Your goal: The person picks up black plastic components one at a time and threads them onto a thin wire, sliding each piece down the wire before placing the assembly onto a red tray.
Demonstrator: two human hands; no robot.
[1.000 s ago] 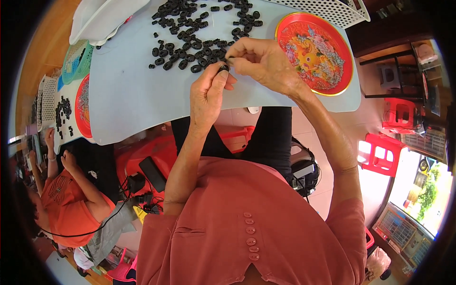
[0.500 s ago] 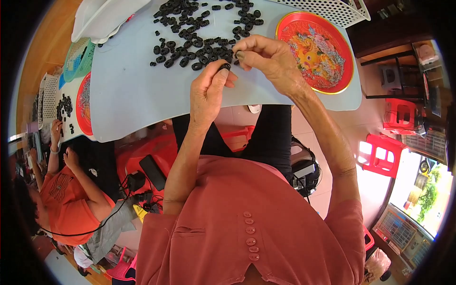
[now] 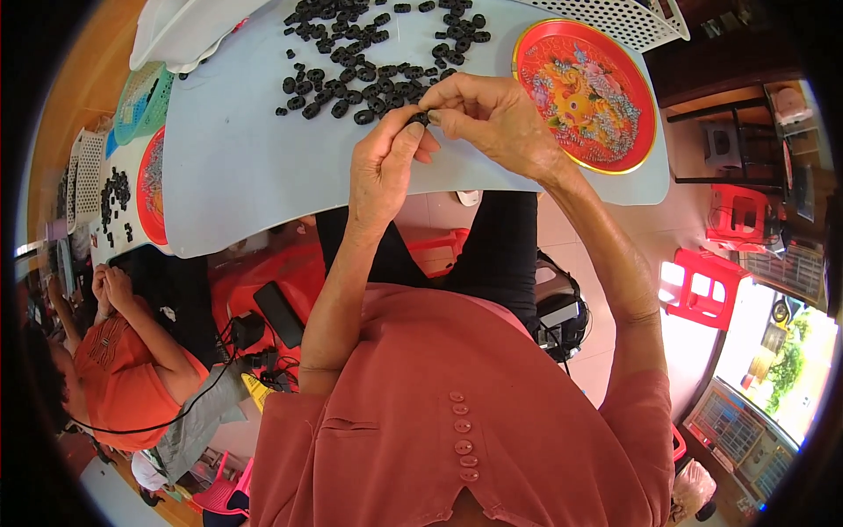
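Pinched between thumb and forefinger of the bare left hand [image 3: 384, 167]: a small, black, rounded, plastic-looking piece [image 3: 420, 118], above the near part of a smooth, pale blue-grey table [image 3: 246, 158]. Little to see of the other left fingers beyond loosely curled tips below the piece. At its right end, the bare right hand [image 3: 509, 127], with thumb and forefinger bent inward and tips brought nearly together; cannot tell whether closed on this same piece or on some other small part. Just beyond the fingers, a loose spread of small, black, oval pieces [image 3: 366, 74], running toward the far edge. To the right, near the right hand, a round, red, gold-rimmed tray [image 3: 645, 105] with a bright flower pattern. Behind that, a white, perforated plastic basket [image 3: 632, 26]. At far left on the table, a white, smooth-sided plastic container [image 3: 189, 31]; beside it, a pale green, openwork plastic basket [image 3: 145, 129]. Farther left, a co-worker in an orange shirt [image 3: 132, 386], with both hands close together near more small black parts [image 3: 112, 193]. On the floor at right, a red plastic stool [image 3: 702, 288].
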